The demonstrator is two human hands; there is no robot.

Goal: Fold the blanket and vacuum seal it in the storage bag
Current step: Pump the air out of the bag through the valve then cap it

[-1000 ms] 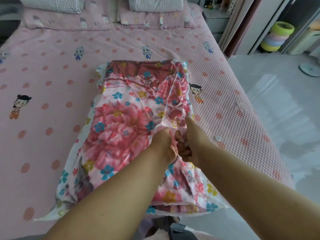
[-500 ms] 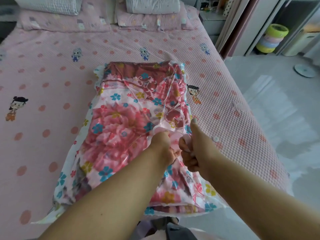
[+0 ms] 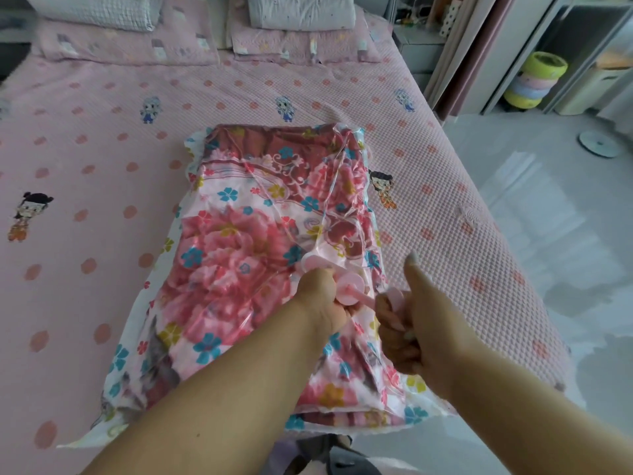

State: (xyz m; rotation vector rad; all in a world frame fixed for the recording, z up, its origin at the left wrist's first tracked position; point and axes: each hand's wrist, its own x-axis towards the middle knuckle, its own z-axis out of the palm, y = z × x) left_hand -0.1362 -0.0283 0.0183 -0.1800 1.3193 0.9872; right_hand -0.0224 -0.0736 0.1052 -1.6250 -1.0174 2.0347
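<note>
Head view
Blanket (image 3: 239,255): folded, floral pink and red, sealed inside the storage bag (image 3: 130,382); the packed bundle lies flat on the bed (image 3: 85,138), near its right edge.
Long axis: runs from the near foot edge of the bed away toward the pillows (image 3: 301,10), leaning slightly to the right at the far end.
Bag edges: the clear printed plastic spreads past the blanket at the near left corner and along the near edge, which overhangs the bed edge.
Valve (image 3: 317,260): a round pink fitting on top of the bag, on its right half, just beyond the left knuckles.
Cap (image 3: 351,286): a round pink disc, tilted up, joined by a thin pink strap.
Left hand (image 3: 320,299): fingers curled, clenched round the valve and the bunched plastic beneath it.
Right hand (image 3: 411,320): fingers curled round a small pink piece at the strap's end, thumb stuck straight up; it sits just right of the left hand.
Floor (image 3: 548,234): pale and glossy, right of the bed.
</note>
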